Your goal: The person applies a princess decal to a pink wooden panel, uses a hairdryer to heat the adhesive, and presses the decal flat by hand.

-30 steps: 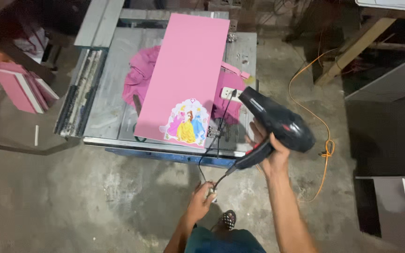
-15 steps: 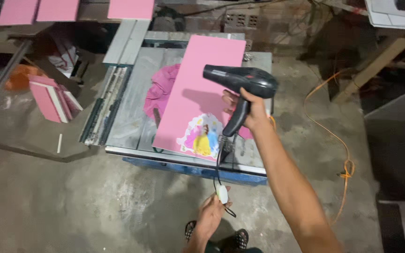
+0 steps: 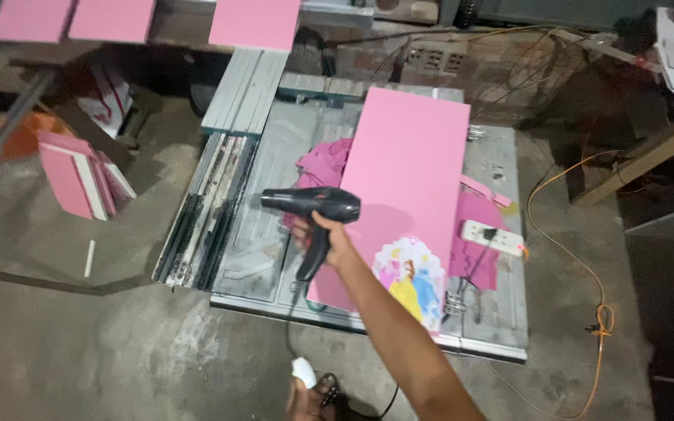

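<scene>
Swung leftward since half a second ago: black plastic hair dryer (image 3: pixel 311 206), gripped by right hand (image 3: pixel 328 238) over grey metal saw table (image 3: pixel 487 327), beside long pink laminated board (image 3: pixel 407 175). Left hand (image 3: pixel 303 394) pinching white plug (image 3: pixel 303 372). Probably preparing; plugging into white power strip (image 3: pixel 491 238) needed.

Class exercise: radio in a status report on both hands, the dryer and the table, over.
Right hand gripping black hair dryer over the metal table. Left hand low, holding its white plug. Pink panel flat on table, pink cloth under it. White power strip alongside.
</scene>
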